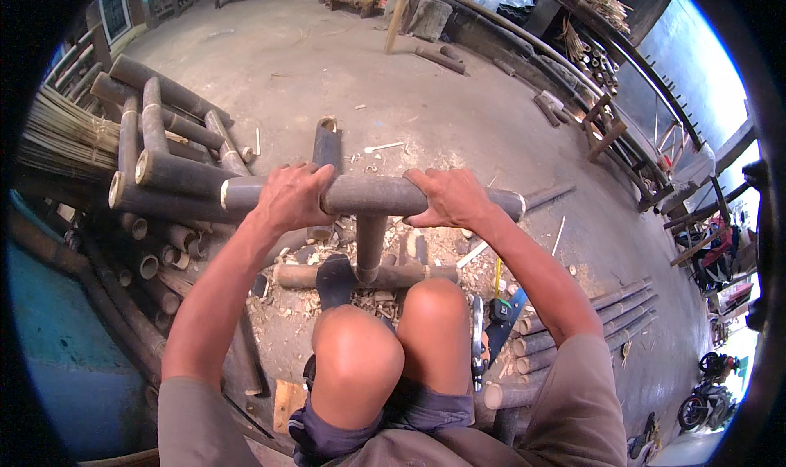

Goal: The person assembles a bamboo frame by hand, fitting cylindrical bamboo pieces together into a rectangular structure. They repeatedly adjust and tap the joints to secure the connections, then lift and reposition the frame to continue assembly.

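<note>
A thick dark bamboo pole (364,195) lies crosswise in front of my knees, with pale cut rings at both ends. My left hand (295,195) wraps over it left of the middle, and my right hand (449,198) grips it on the right. From its underside a shorter bamboo post (372,242) runs down to a lower bamboo piece (409,276) near the floor. Just beyond the left hand an upright bamboo stub (327,144) shows its hollow top. How the pole joins the post is hidden by the pole itself.
Joined bamboo frames (168,168) stand at the left beside a bundle of thin strips (70,131). Cut bamboo lengths (585,320) lie at the right. A tape measure (499,310) sits by my right knee. Wood chips (303,315) cover the floor around my feet.
</note>
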`<move>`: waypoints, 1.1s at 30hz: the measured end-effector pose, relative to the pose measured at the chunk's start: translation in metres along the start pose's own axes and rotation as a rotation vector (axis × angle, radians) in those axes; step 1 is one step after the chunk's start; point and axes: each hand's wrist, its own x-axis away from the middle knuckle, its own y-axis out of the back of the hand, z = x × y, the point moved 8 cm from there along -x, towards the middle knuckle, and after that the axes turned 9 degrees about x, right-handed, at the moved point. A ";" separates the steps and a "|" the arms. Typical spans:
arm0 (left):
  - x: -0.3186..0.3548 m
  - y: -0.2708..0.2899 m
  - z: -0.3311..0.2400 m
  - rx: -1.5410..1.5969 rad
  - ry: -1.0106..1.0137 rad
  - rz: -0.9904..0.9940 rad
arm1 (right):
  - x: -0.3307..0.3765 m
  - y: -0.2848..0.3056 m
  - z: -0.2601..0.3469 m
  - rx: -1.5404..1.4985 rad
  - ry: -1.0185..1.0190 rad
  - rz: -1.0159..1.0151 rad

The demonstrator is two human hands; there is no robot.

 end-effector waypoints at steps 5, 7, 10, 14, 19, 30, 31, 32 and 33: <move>0.007 -0.004 0.002 0.075 0.032 -0.039 | -0.049 0.054 -0.013 -0.405 -0.190 -0.108; 0.011 -0.013 0.007 0.145 0.103 0.021 | -0.077 0.119 -0.037 -0.813 -0.294 -0.446; 0.014 -0.009 0.004 0.164 0.040 -0.072 | -0.103 0.201 -0.062 -1.206 -0.094 -0.803; 0.011 -0.004 0.002 0.023 -0.011 -0.117 | -0.108 0.114 -0.038 -1.192 -0.294 -0.599; 0.005 -0.009 0.005 0.018 0.023 0.024 | -0.095 -0.060 0.023 -1.288 -0.656 -0.045; 0.011 -0.009 0.001 0.040 0.009 -0.063 | -0.101 0.112 -0.010 -0.478 -0.170 -0.917; 0.010 -0.006 0.000 0.043 -0.017 -0.091 | -0.118 0.027 0.007 -0.762 -0.308 -0.504; 0.010 -0.013 -0.002 0.004 -0.013 -0.032 | -0.120 -0.033 0.014 -0.900 -0.426 -0.361; 0.012 -0.011 -0.001 -0.038 0.009 -0.028 | -0.119 -0.070 0.020 -0.956 -0.470 -0.352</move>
